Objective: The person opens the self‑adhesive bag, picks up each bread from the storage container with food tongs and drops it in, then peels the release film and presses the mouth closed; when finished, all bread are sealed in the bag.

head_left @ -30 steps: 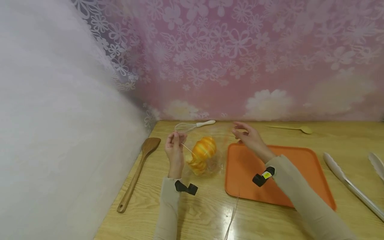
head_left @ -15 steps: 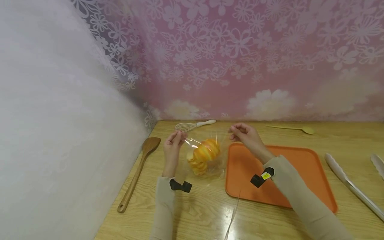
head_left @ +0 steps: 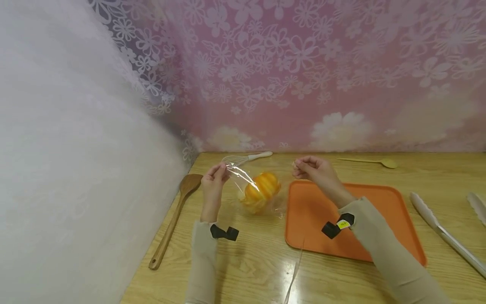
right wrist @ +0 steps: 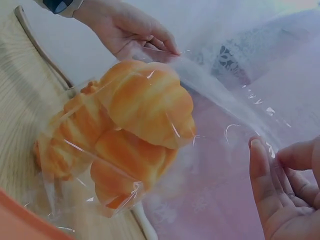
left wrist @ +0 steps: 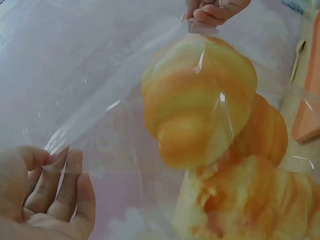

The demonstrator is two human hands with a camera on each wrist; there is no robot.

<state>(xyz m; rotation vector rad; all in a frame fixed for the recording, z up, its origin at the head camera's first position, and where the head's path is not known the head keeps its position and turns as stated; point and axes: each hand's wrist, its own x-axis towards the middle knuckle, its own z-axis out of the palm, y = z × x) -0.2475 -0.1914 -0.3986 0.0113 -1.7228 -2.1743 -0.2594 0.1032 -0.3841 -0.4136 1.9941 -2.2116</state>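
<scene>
A clear plastic bag (right wrist: 227,107) with several golden bread rolls (head_left: 262,190) inside is stretched between my two hands. My left hand (head_left: 214,181) pinches one upper corner between thumb and fingertips. At the opposite corner my right hand (head_left: 315,171) pinches the film with thumb and index finger. In the left wrist view, a striped roll (left wrist: 200,100) fills the middle, with more bread (left wrist: 240,200) below it. The rolls sit low in the bag, apart from both hands.
An orange tray (head_left: 311,223) lies on the right, with metal tongs (head_left: 440,228) beyond it. A wooden spatula (head_left: 174,223) lies at left. A whisk (head_left: 247,158) and a yellow spoon (head_left: 379,162) lie at the back. A thin strip (head_left: 294,274) lies in front.
My left hand has shifted left and my right hand has closed on the bag's other corner. The film is now pulled taut and the rolls have tilted inside it.
</scene>
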